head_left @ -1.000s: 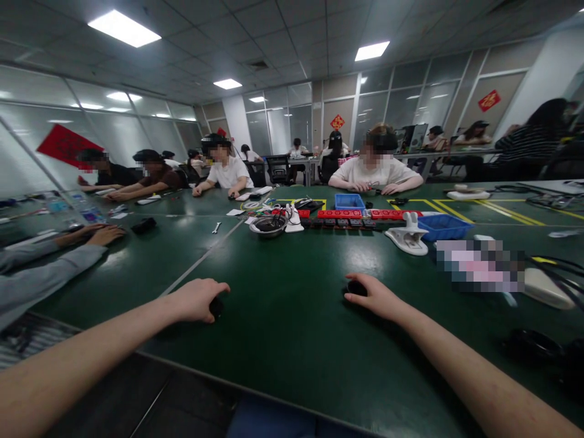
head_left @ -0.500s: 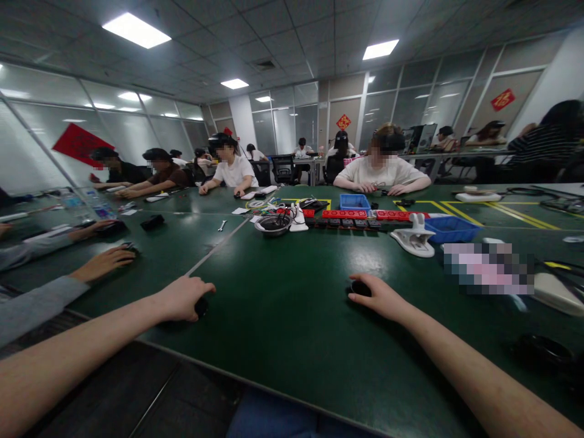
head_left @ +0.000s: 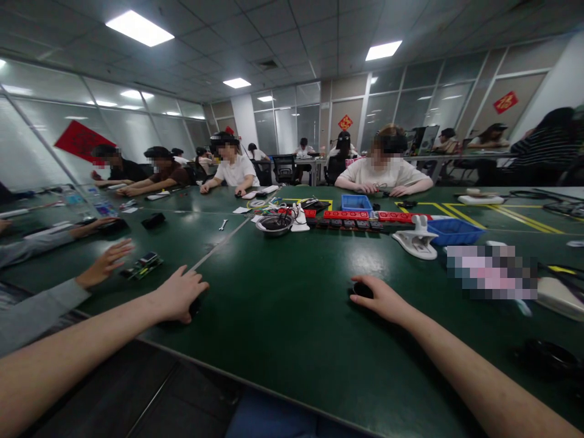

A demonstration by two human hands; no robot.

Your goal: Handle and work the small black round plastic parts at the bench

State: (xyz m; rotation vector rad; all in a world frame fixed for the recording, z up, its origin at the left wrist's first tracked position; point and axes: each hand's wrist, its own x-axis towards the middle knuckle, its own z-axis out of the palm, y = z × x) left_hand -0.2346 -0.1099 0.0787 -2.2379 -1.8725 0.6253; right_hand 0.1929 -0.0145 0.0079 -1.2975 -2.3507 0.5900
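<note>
My left hand [head_left: 177, 296] is over the table's near left part, its fingers spread apart. A small black object [head_left: 195, 306] shows beneath it, between thumb and fingers, mostly hidden by the hand. On the right, my right hand [head_left: 381, 298] curls its thumb and fingers round a black round object [head_left: 363, 289] on the green table [head_left: 278, 304]. What kind of part either black object is, I cannot make out.
A co-worker's hand [head_left: 106, 263] is at left beside a green circuit board [head_left: 143, 265]. Further off are a bowl of cables [head_left: 274, 225], a white clamp stand [head_left: 416, 240], blue bins [head_left: 454, 231] and a small wrench [head_left: 223, 225]. Black coiled things [head_left: 550, 359] lie at right.
My left hand's fingers have spread and lifted a little over the black object. My right hand keeps its grip. The co-worker's hand has drawn back, uncovering the circuit board.
</note>
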